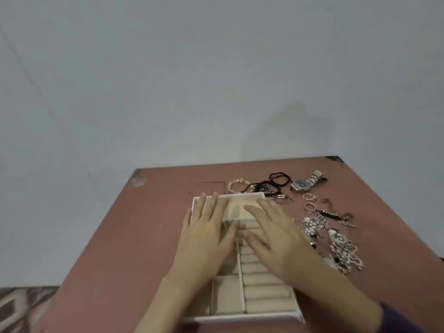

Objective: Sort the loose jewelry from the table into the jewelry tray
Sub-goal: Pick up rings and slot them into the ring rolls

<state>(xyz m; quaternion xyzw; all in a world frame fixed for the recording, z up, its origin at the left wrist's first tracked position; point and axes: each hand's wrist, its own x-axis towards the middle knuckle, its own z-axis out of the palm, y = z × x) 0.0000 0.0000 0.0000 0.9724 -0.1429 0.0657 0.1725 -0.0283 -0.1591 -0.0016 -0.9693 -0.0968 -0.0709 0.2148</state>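
Tray: cream velvet compartmented jewelry tray (264, 294) on the reddish table (108, 236)
Hands: left hand (206, 227), right hand (276, 234) — flat, fingers straight, over it
Jewelry: loose metal pieces (319, 222) — right of tray

— How was the light?
— Dim and flat, with a cool grey cast on the wall (216, 68). One faint, soft-edged shadow lay on it above the far edge of the table (115, 236).
— Any shadow lower down?
— The tray (228, 294) darkened beneath the left hand (206, 234) and right hand (276, 239).
— Was it sharp?
— Soft throughout. The loose jewelry (341, 248) smeared into pale blotches, and the watch (303, 184) caught only a small glint.
— And the edges?
— Wide-angle stretch: the table's sides splayed outward, and the forearms looked drawn out.
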